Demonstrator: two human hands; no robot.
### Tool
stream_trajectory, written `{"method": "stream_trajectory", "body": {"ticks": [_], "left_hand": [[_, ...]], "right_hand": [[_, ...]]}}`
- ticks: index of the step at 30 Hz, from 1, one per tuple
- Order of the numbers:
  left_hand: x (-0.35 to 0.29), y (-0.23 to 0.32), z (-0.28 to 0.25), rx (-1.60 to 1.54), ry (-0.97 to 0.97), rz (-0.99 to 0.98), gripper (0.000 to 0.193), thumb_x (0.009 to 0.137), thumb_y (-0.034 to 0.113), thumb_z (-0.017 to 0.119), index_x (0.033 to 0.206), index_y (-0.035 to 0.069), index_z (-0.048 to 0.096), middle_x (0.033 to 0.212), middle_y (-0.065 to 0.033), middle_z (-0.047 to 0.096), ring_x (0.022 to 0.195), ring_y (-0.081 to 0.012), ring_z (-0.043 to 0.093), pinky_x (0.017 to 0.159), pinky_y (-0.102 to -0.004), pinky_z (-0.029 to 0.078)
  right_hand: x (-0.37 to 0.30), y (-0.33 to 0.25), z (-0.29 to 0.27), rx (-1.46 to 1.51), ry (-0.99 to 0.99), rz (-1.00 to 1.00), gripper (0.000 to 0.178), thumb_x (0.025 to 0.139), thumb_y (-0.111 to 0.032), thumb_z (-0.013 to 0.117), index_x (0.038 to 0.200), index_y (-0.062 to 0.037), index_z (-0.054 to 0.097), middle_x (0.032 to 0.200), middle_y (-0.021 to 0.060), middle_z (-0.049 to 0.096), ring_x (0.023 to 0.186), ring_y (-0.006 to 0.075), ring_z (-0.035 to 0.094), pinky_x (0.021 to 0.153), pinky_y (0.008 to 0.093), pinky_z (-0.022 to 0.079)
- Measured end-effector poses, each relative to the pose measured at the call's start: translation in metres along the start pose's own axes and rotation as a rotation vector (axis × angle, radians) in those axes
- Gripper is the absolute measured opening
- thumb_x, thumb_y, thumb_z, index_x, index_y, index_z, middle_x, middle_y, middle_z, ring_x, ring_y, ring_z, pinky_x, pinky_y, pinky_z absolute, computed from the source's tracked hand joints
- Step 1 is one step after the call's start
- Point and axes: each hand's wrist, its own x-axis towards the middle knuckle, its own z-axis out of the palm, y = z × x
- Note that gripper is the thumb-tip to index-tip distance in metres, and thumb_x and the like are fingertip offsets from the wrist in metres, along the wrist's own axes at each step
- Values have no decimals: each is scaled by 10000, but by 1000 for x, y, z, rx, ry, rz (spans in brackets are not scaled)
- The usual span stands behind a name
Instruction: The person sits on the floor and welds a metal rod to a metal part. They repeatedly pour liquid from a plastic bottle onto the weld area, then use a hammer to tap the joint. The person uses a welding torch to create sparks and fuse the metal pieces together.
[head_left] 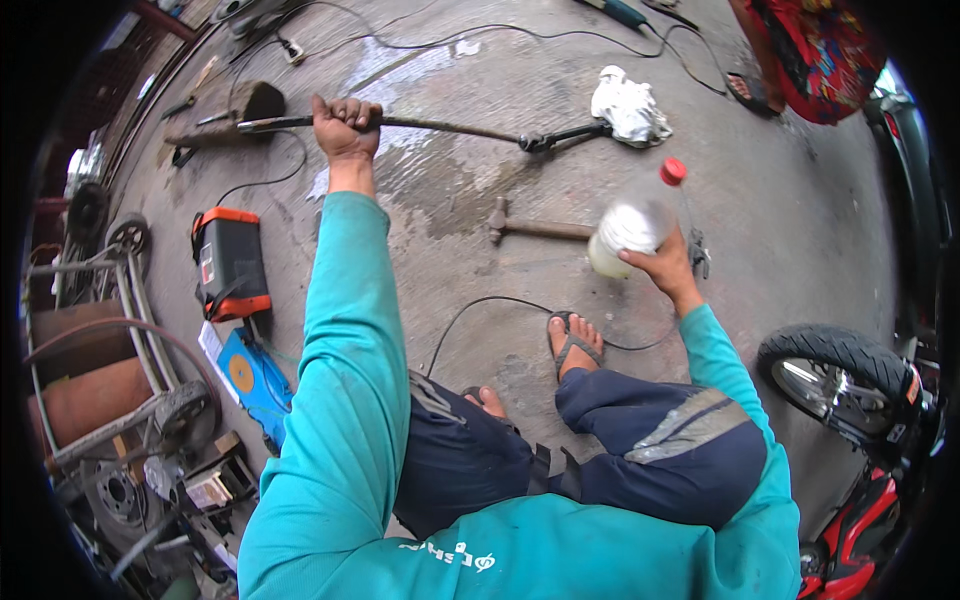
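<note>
My left hand [347, 128] is wrapped round a long dark metal rod [455, 128], stretched out ahead of me over the concrete. The rod's right end meets a jointed dark metal piece [537, 143] that reaches toward a crumpled white cloth [628, 105]. In my right hand [668, 268] is a clear plastic bottle [628, 228] with a red cap, slightly tilted, pale liquid at its bottom. Just left of the bottle lies a hammer [545, 229] with a wooden handle, its head pointing away from the bottle.
At left stand an orange-and-black machine [235, 262], a blue object [242, 370] and a metal cart [130, 330]. A wooden block [255, 102] lies beyond. Cables [480, 45] cross the floor. Right are a motorcycle wheel [835, 375] and another person's foot [755, 92].
</note>
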Motion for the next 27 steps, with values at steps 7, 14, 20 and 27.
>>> {"method": "stream_trajectory", "body": {"ticks": [7,14,20,27], "left_hand": [[8,20,-16,125,-60,79,671,1078,636,309,614,155,363,536,-5,329,498,-206,334,703,-462,421],[12,37,-33,70,-98,13,682,1079,622,334,606,138,412,551,-34,352,542,-221,379,870,-510,444],[9,37,-31,103,-108,-10,692,1064,637,355,595,136,437,571,-39,371,587,-229,407,886,-502,467],[-11,40,-17,250,111,214,669,1082,600,381,593,142,385,520,-53,349,549,-238,416,776,-467,453]], "right_hand": [[-59,27,1,-100,-9,196,659,685,-134,957,1263,-11,668,1203,76,732,1154,195,665,1038,358,513],[-79,57,-5,18,-111,231,971,676,-175,964,1481,-40,438,1431,139,587,1365,274,543,1155,418,437],[-112,100,-31,-802,235,561,641,800,-200,845,1312,-5,512,1281,226,630,1188,407,621,1003,487,512],[-96,154,-64,-898,127,685,594,812,-252,820,1290,1,575,1190,273,686,1087,455,676,937,527,556]]}}
